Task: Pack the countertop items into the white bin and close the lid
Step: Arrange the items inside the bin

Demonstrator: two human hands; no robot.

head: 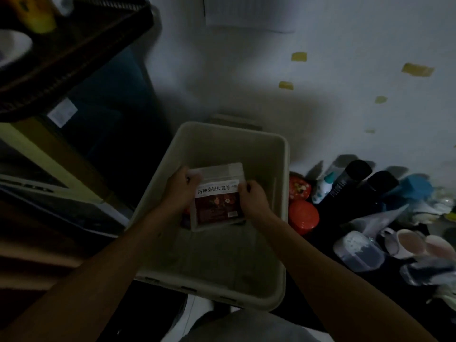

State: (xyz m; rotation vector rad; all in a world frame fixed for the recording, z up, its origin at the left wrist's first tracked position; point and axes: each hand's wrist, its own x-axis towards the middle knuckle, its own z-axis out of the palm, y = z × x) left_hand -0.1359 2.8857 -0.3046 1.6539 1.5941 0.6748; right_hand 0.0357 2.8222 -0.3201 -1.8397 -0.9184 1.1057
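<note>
In the head view, your left hand (177, 191) and right hand (251, 201) each grip an opposite side edge of the flat tea packet (217, 203), fingers curled round it. You hold it inside the mouth of the white bin (283, 169), toward its left wall; whether it touches the bin's floor cannot be told in this dim light. On the dark worktop (323, 245) to the right, two red tins (303, 215) sit just beside the bin's wall, with a small white bottle (322, 188), two black bottles (345, 183), a clear plastic box (357, 251) and pale cups (407, 243) farther right.
</note>
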